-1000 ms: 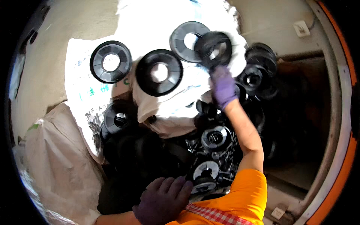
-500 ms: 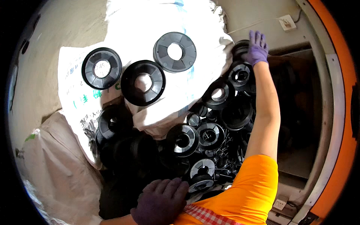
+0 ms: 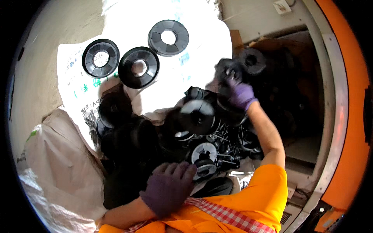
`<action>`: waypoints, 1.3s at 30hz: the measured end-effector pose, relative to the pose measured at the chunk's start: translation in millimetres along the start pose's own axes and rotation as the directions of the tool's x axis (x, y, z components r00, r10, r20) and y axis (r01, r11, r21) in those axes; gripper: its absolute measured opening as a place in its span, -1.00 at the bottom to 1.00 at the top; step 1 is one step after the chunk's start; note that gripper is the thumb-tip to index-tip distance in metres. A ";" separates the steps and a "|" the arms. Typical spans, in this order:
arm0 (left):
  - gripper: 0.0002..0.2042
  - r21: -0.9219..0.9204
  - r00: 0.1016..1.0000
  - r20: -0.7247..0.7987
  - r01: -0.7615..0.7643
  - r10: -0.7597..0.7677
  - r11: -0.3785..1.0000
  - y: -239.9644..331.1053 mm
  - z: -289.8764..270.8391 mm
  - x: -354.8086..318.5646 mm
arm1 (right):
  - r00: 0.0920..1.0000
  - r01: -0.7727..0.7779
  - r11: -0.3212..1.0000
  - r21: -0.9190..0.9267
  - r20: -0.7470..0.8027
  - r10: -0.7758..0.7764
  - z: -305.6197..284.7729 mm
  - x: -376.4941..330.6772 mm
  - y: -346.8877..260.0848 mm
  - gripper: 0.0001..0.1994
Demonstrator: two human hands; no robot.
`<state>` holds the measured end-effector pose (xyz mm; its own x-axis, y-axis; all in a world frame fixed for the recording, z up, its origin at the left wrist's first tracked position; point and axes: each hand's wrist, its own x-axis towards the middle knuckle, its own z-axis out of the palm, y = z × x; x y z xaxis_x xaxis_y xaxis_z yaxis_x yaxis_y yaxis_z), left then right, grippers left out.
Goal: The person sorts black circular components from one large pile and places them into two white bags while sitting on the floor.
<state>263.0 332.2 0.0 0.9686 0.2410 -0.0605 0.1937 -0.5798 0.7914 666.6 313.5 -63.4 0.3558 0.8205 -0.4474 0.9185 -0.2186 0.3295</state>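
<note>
My right hand (image 3: 242, 94), in a purple glove, reaches into the right side of a pile of black plastic parts. Its fingers lie against a dark spool-like part (image 3: 228, 68); motion blur and shadow hide whether they grip it. A blurred grey-black disc (image 3: 197, 116) is tilted on the pile beside that hand. Also gloved in purple, my left hand (image 3: 169, 188) is held low in front of my body, fingers extended and nothing in them. Just beyond its fingertips sits a small black spool with a grey flange (image 3: 204, 152).
Black flanged rings (image 3: 138, 67) lie on a white woven sack (image 3: 202, 46). Another pale sack (image 3: 66, 155) slumps at the left. To the right, a dark recess holds a black disc (image 3: 251, 61) and has a metal frame edge (image 3: 341, 77). Thin black sticks (image 3: 221, 134) are scattered in the pile.
My right hand has come back toward me and leftward from the far end of the pile. Several black parts there have shifted, and one disc has tumbled nearer. My left hand stays low.
</note>
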 end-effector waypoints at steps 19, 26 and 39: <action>-0.61 0.213 0.988 0.142 -0.091 0.062 0.973 4.8 31.6 7.6 | 0.892 -0.390 0.905 -0.170 -0.313 0.326 6.9 76.7 51.1 -0.57; -0.65 0.148 0.973 0.229 0.006 -0.040 0.989 -7.4 24.8 17.4 | 0.792 -0.605 0.777 -0.171 -0.031 0.610 20.4 145.9 52.3 -0.20; -0.55 0.291 0.950 0.272 0.068 -0.151 0.954 2.6 29.5 18.9 | 0.868 -0.483 0.874 -0.047 -0.160 0.470 54.4 47.1 10.1 -0.03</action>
<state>286.4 312.3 -17.0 0.9337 0.1046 -0.3424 0.2960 -0.7634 0.5741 702.1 321.2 -126.4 0.7132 0.6938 -0.1000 0.6233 -0.5625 0.5432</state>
